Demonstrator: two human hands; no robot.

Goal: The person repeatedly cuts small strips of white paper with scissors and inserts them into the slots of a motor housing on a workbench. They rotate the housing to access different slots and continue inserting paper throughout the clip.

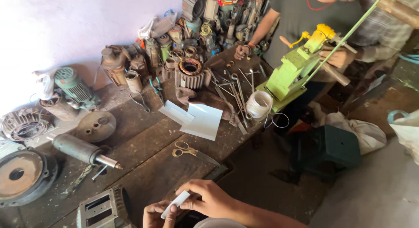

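At the bottom edge, my left hand [158,214] and my right hand [208,198] together pinch a small white strip of paper [175,204], one at each end. The strip hangs just off the front edge of a dark wooden workbench [144,153]. On the bench a little beyond my hands lie scissors with brass-coloured handles [188,151]. Further back rest two white sheets [196,118], one folded.
Another person stands at the far right behind a green winding machine [293,73], beside a white wire spool [259,104]. Motor housings, a rotor shaft [83,150], end covers and several spanners crowd the bench. A dark green stool [328,148] stands on the floor.
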